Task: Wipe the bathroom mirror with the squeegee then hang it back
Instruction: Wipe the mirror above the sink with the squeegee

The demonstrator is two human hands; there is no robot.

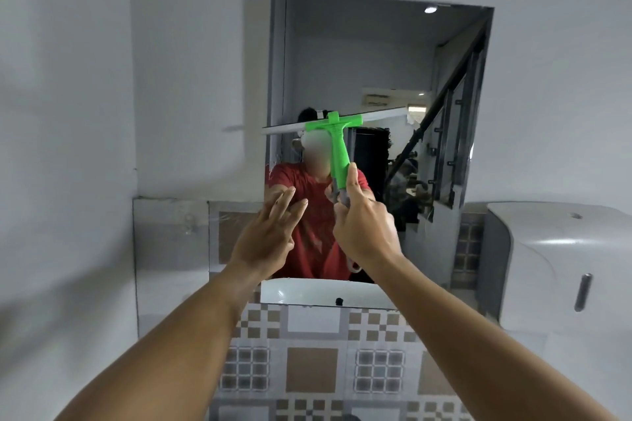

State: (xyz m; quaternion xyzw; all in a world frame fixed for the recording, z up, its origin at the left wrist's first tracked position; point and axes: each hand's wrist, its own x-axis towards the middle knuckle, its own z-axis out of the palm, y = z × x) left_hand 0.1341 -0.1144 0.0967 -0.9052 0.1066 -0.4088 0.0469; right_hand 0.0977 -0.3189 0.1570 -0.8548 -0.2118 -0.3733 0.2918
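A rectangular mirror [376, 55] hangs on the white wall ahead. My right hand [362, 225] grips the lower end of the green handle of a squeegee [337, 143]. Its long pale blade lies roughly level across the middle of the glass, tilted up slightly to the right. My left hand [270, 232] is raised beside it at the mirror's lower left, fingers stretched out and apart, holding nothing; I cannot tell whether the fingertips touch the glass. The mirror reflects a person in a red shirt and a doorway.
A white paper towel dispenser [561, 263] is mounted on the wall at the right. Brown and white patterned tiles [311, 362] cover the wall below the mirror. A mirrored panel [171, 236] sits at the left, next to the corner.
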